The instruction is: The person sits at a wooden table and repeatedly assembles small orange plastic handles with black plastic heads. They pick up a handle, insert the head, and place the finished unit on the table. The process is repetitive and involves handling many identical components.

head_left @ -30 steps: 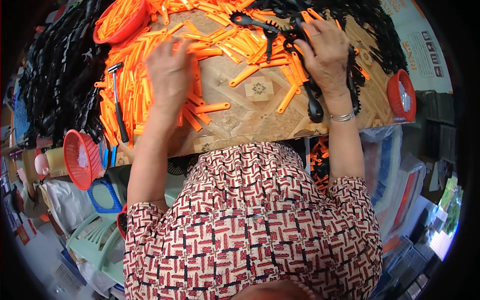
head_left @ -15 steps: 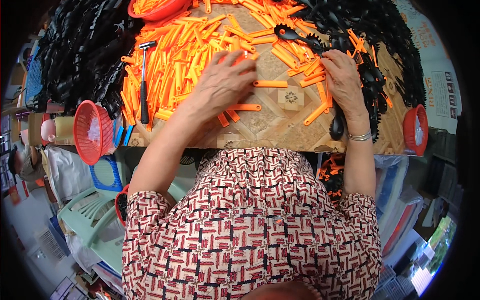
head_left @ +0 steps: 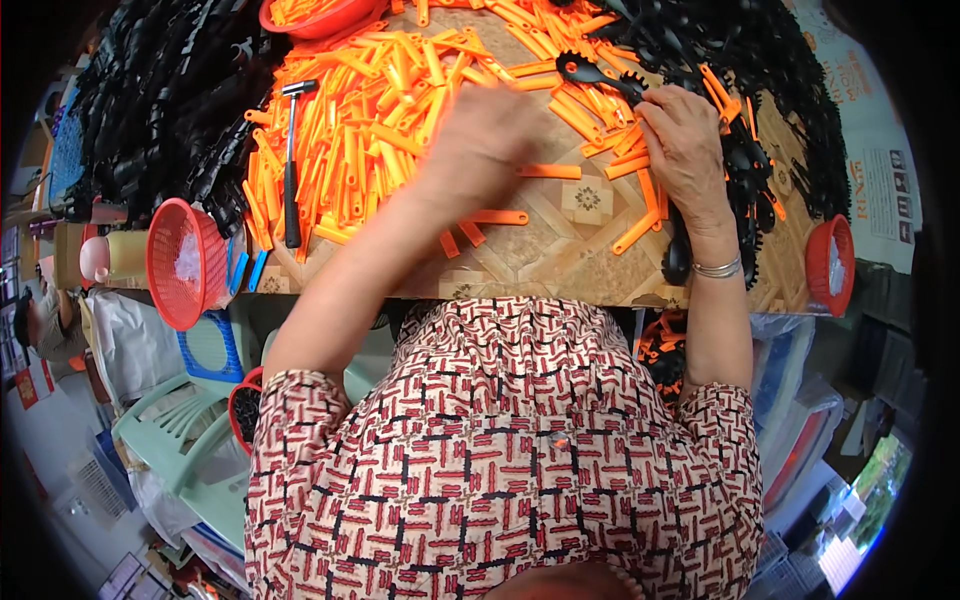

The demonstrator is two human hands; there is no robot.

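Observation:
My left hand (head_left: 490, 145) is smeared by motion over the right edge of a heap of orange plastic handles (head_left: 375, 130); its fingers cannot be made out. Just beside it, a single orange handle (head_left: 550, 171) lies on the patterned tabletop. My right hand (head_left: 688, 150), a bracelet at its wrist, has its fingers curled together at the edge of the black utensils. What they hold, if anything, is hidden. Near its fingertips rests a black toothed pasta server (head_left: 580, 68). Below the palm shows a black spoon-like head (head_left: 677, 262), its upper part covered by the hand.
A hammer (head_left: 291, 160) lies on the orange heap. Black utensils are piled at far left (head_left: 180, 90) and far right (head_left: 790, 100). Red baskets stand at the left (head_left: 172, 265) and right (head_left: 812, 265) table corners. A red basin (head_left: 325, 25) holds more orange handles.
My left hand has moved a little right and up, and is now blurred. The fingers of my right hand have shifted slightly, staying in about the same place.

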